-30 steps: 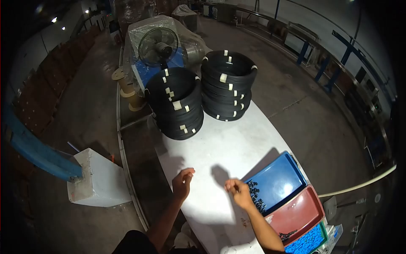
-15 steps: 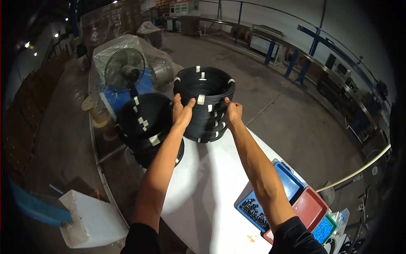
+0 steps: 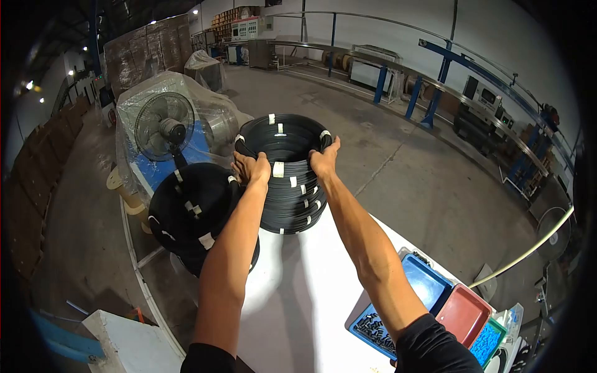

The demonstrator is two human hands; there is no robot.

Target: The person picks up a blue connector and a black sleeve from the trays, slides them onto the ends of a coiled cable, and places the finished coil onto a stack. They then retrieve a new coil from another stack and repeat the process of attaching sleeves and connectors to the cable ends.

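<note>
A tall stack of black cable coils (image 3: 292, 202), bound with small white tape ties, stands on the far end of the white table. On the near left of its top coil (image 3: 286, 121) is my left hand (image 3: 252, 168), its fingers round the outer side and its thumb toward the front. Opposite it, my right hand (image 3: 325, 158) grips the same coil at the right, with part of the fingers hidden behind the rim. A second stack of black coils (image 3: 186, 205) sits lower to the left, partly behind my left forearm.
On the white table (image 3: 292, 298), at the right, lie a blue tray (image 3: 426, 276) with dark small parts, a red tray (image 3: 463, 311) and a green tray with blue pieces (image 3: 488, 342). A standing fan (image 3: 165, 127) and plastic-wrapped equipment are beyond the left stack.
The view has tilted up, so both stacks appear lower and further left. My right hand has shifted on the top coil, its fingers now further over the rim. Both hands stay at the coil.
</note>
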